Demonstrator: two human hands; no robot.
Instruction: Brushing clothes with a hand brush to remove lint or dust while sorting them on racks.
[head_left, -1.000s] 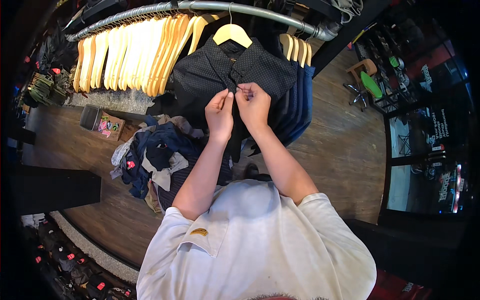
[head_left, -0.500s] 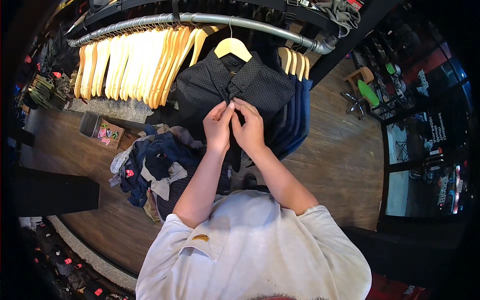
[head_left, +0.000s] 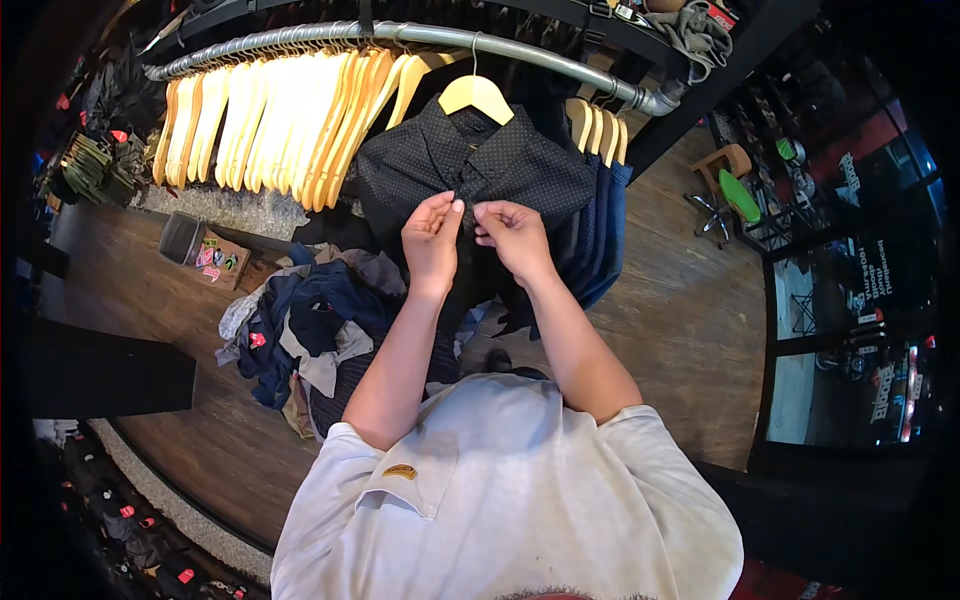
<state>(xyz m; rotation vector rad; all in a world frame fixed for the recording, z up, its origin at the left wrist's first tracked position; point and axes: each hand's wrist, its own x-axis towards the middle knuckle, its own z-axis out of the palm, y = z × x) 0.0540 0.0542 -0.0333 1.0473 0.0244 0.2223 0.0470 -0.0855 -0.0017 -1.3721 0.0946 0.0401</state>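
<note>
A dark collared shirt [head_left: 400, 165] with a fine dotted pattern hangs on a pale wooden hanger [head_left: 476, 97], hooked over a metal rail. Both hands are at its front, below the collar. My left hand [head_left: 432, 240] pinches the shirt's front edge between thumb and fingertips. A small distance to the right, my right hand [head_left: 512, 240] is closed in a pinch on the other side of the front. The fabric right at the fingertips is dark, and any button there is too small to make out.
The curved metal rail [head_left: 560, 58] carries several bare wooden hangers [head_left: 240, 125] at left and dark blue garments [head_left: 605, 225] at right. A heap of clothes [head_left: 310, 325] lies on the wooden floor, near a grey bin [head_left: 181, 240]. A chair with a green seat [head_left: 738, 195] stands at right.
My hands, which were together at the shirt front, have drawn slightly apart, the right one shifting right. The fingers of the right hand have curled in more.
</note>
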